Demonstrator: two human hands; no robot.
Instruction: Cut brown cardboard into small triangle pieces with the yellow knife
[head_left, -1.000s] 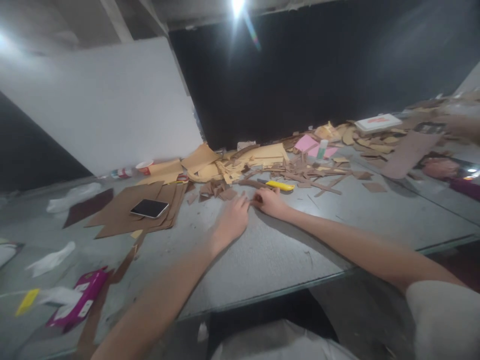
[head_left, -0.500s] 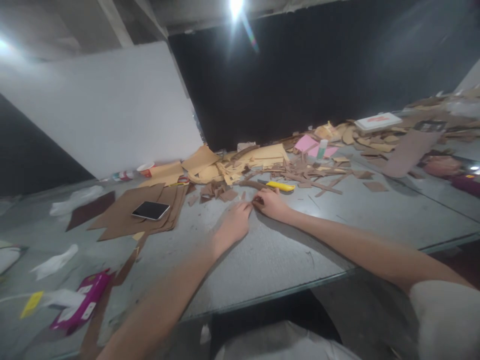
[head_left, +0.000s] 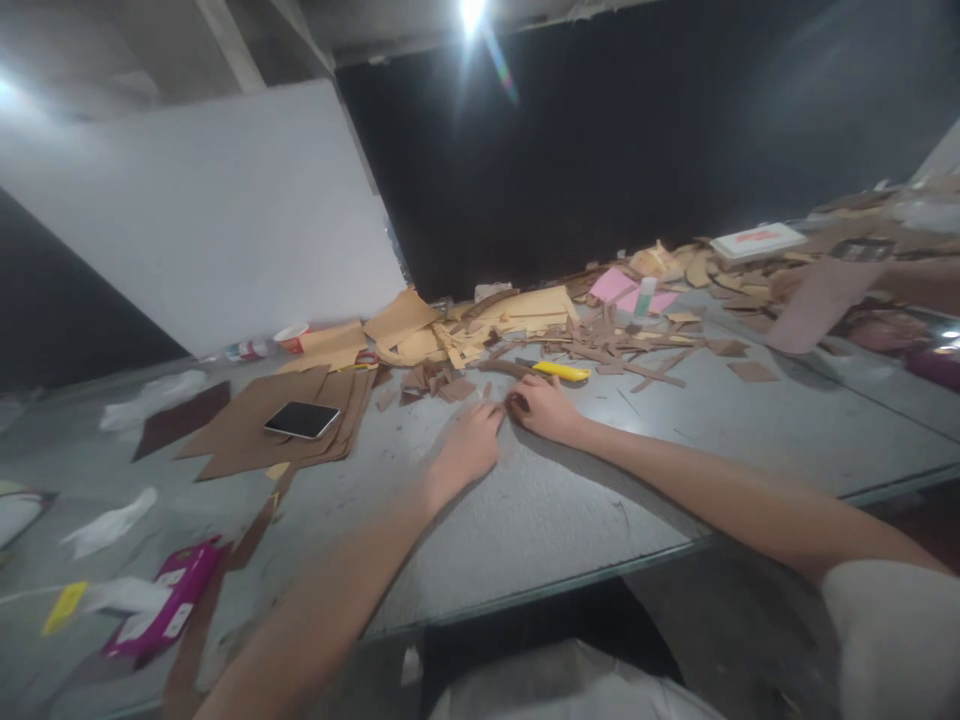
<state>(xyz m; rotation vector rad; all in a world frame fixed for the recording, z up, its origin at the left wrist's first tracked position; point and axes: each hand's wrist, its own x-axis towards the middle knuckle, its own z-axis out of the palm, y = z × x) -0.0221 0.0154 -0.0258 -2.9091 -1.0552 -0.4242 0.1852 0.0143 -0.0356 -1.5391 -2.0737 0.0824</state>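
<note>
My left hand (head_left: 474,436) rests low over the grey table, its fingers curled and pinched together. Close beside it on the right, my right hand (head_left: 546,408) is closed too, thumb and finger bent into a ring. The fingertips almost meet; whatever lies between them is too small or hidden to make out. Just beyond my right hand lies a yellow utility knife (head_left: 561,371), alongside a curved brown strip (head_left: 504,368). Small brown paper offcuts (head_left: 435,383) lie in a heap beyond my left hand.
A phone (head_left: 302,420) lies on stacked brown sheets (head_left: 225,440) at left. A magenta wipes pack (head_left: 166,600) sits near left. More scraps (head_left: 611,340), a glue stick (head_left: 645,297) and a white box (head_left: 757,242) lie farther back. At right, another person's arm (head_left: 922,281) reaches behind a pinkish tumbler (head_left: 821,305).
Another person's arm has come in from the right, behind the tumbler. My two hands stay nearly in place, with only slight finger movement.
</note>
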